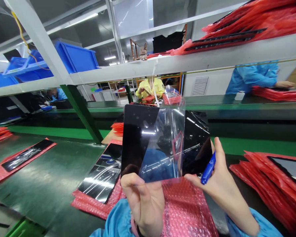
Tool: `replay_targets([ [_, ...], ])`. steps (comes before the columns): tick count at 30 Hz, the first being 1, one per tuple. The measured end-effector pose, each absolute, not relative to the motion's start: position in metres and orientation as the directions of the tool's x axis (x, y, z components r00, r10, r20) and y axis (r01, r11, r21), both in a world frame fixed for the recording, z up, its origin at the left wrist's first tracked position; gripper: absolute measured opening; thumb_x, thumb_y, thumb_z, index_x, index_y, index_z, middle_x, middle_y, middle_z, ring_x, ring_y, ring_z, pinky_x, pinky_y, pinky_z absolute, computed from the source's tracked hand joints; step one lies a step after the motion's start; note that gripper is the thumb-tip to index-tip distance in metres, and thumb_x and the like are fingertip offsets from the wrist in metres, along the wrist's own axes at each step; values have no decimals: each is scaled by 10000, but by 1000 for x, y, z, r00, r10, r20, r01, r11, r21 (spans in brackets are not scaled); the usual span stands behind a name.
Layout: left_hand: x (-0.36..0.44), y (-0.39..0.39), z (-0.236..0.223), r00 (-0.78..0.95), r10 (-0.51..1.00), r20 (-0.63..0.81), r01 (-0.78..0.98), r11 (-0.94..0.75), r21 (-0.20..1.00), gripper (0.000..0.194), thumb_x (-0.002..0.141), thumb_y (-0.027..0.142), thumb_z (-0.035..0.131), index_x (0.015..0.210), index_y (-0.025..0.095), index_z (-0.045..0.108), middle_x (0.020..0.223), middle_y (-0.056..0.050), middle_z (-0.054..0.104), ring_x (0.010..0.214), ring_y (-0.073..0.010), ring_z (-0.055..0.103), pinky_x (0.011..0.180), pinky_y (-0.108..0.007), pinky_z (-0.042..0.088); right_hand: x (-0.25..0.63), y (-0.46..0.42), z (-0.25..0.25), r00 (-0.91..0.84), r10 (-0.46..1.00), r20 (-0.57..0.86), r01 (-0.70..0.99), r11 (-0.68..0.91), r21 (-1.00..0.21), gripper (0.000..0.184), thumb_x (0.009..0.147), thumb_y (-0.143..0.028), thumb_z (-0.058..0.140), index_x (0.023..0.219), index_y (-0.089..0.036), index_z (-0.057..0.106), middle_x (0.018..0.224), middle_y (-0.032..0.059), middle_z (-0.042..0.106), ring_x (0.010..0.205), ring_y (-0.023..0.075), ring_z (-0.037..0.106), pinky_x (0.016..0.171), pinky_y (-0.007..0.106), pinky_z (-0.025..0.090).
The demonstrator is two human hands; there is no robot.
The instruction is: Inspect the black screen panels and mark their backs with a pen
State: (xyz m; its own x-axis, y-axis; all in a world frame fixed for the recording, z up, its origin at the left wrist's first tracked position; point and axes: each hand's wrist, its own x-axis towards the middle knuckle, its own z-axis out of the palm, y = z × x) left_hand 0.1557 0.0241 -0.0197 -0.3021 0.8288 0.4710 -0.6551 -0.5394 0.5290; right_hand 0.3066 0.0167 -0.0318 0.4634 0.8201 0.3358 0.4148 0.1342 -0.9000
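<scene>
Upright in front of me is a glossy black glass panel (pixel 135 138). My left hand (pixel 145 200) is closed on its lower left edge, thumb in front. A clear plastic film (pixel 166 144) lies slanted across the middle, its right edge standing away from the glass. At the right side my right hand (pixel 219 177) grips the panel's dark right part, its thumb at the lower edge by the film. Whether that thumb also pinches the film I cannot tell. A blue pen (pixel 208 168) is tucked in the same hand. Below lies a pink bubble-wrap bag (pixel 187 210).
Another black panel (pixel 102 174) rests on red bubble wrap at left, and a narrower one (pixel 28 154) farther left. Red-wrapped panels (pixel 273 184) are stacked at right. A shelf beam (pixel 138 69) crosses above, with blue bins (pixel 75 57). Co-workers sit across the bench, one in yellow (pixel 151 87).
</scene>
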Motion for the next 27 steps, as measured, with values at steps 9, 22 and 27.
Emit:
replay_targets([
  [9, 133, 62, -4, -307, 848, 432, -731, -501, 464, 46, 905, 255, 519, 902, 263, 565, 871, 29, 613, 790, -123, 613, 725, -264, 524, 303, -5, -15, 397, 860, 321, 298, 210, -931, 985, 725, -391, 725, 1501, -348, 120, 1556, 6, 265, 1406, 291, 259, 1128, 441, 261],
  [22, 112, 107, 9, -317, 923, 217, -794, -384, 471, 34, 809, 163, 591, 795, 186, 611, 805, 60, 657, 774, -70, 620, 785, -180, 458, 299, -19, -15, 184, 944, 276, -146, 304, -942, 458, 810, -287, 666, 1243, -364, 538, 1131, 27, 691, 1065, 247, 649, 916, 379, 528],
  [27, 110, 121, 3, -431, 879, 203, -677, -464, 571, 45, 703, 164, 618, 746, 167, 605, 782, 48, 592, 764, -74, 573, 763, -171, 425, 301, -21, -3, 199, 959, 200, -8, 206, -979, 184, 825, -305, 646, 1007, -288, 630, 885, 9, 719, 789, 187, 686, 695, 264, 564],
])
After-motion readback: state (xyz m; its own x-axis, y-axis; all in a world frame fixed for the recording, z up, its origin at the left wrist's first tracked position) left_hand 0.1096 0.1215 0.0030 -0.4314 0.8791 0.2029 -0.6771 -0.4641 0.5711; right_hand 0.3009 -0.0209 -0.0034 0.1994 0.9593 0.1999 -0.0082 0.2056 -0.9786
